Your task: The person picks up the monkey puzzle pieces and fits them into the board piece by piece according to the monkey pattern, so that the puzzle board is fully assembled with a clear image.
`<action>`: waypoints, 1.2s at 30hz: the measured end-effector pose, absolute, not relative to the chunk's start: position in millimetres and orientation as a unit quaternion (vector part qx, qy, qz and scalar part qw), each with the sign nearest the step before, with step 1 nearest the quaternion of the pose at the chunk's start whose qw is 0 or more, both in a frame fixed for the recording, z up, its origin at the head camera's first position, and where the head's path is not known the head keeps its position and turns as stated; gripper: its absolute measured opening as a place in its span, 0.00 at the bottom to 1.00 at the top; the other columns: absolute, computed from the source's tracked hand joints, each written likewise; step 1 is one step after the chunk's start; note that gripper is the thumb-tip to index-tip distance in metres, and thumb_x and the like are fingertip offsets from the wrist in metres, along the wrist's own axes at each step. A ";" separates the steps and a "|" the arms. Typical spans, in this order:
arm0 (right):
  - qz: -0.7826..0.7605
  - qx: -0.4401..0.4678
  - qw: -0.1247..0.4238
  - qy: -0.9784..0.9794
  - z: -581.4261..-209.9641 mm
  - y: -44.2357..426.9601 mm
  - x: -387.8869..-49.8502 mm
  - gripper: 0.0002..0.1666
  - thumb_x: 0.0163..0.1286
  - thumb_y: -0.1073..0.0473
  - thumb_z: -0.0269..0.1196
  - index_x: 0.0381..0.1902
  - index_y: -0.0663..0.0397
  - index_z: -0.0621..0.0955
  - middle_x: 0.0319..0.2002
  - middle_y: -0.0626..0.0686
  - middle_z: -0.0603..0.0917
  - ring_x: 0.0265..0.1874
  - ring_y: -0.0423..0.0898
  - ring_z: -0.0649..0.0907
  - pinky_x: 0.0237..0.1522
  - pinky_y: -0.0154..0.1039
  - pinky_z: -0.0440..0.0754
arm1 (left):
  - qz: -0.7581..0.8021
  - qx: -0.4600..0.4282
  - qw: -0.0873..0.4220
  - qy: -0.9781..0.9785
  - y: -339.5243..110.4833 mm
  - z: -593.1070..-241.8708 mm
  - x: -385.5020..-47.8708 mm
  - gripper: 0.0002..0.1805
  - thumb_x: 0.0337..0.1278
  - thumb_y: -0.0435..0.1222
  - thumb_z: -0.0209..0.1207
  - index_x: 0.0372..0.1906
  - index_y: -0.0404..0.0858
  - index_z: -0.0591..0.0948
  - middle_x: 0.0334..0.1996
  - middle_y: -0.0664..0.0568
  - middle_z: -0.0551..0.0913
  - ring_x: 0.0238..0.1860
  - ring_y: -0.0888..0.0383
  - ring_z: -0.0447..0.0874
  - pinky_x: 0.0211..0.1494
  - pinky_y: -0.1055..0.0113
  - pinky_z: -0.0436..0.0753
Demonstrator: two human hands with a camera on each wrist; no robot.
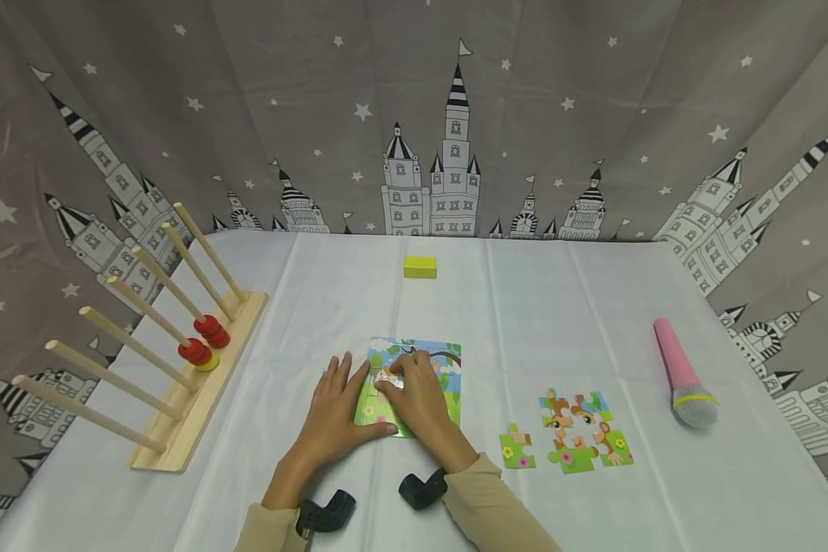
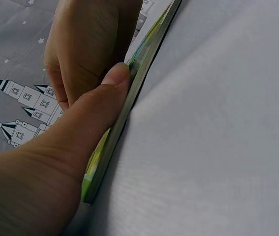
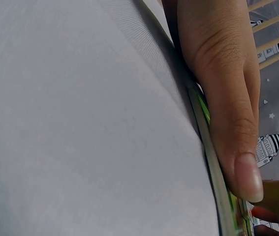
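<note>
While my left hand (image 1: pixel 334 410) lies spread, thumb on near edge of puzzle board (image 1: pixel 453 402) straight ahead, my right hand (image 1: pixel 421 395), fingers bent, appears to pinch puzzle piece (image 1: pixel 389 376) over board. Loose pieces (image 1: pixel 576 458) lie rightward, nearer right hand.

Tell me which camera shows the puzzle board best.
The head view: it shows the puzzle board from above, though the left hand and right hand partly cover it. Both wrist views show mainly its edge.
</note>
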State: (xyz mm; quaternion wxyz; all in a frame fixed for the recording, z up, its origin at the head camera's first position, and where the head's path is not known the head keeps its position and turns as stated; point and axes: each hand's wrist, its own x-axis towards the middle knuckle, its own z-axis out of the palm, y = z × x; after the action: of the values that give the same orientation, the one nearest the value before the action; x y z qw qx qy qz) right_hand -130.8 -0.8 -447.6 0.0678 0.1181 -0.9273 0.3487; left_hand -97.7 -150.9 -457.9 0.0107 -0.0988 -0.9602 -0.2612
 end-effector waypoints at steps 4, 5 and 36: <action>0.350 0.122 0.069 -0.926 -448.7 -0.1 -131.1 0.18 0.53 0.49 0.67 0.34 0.54 0.78 0.34 0.51 0.73 0.33 0.44 0.75 0.37 0.36 0.77 | -0.261 -0.098 0.011 -0.960 -150.7 -458.6 -97.8 0.57 0.30 0.62 0.65 0.68 0.40 0.58 0.70 0.36 0.48 0.71 0.38 0.39 0.69 0.40 0.48; 0.351 0.122 0.069 -0.926 -449.0 0.1 -131.3 0.18 0.53 0.49 0.67 0.35 0.54 0.78 0.34 0.51 0.73 0.33 0.43 0.74 0.36 0.36 0.76 | -0.262 -0.097 0.010 -0.960 -150.7 -458.7 -97.7 0.57 0.30 0.62 0.65 0.69 0.40 0.58 0.70 0.36 0.48 0.71 0.38 0.39 0.69 0.40 0.48; 0.475 0.139 0.003 -0.869 -423.0 44.1 -137.4 0.14 0.60 0.58 0.62 0.42 0.60 0.80 0.31 0.52 0.81 0.28 0.41 0.79 0.31 0.27 0.77 | -0.261 -0.093 0.002 -0.961 -149.9 -457.9 -97.2 0.57 0.31 0.63 0.64 0.69 0.39 0.57 0.71 0.37 0.47 0.72 0.39 0.38 0.70 0.42 0.46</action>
State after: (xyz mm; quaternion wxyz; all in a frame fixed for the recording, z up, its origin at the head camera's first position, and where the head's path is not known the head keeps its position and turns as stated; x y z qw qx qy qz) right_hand -137.4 44.1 -423.0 0.0031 0.1389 -0.8690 0.4748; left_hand -97.2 -149.9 -457.9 0.0018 -0.0927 -0.9608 -0.2612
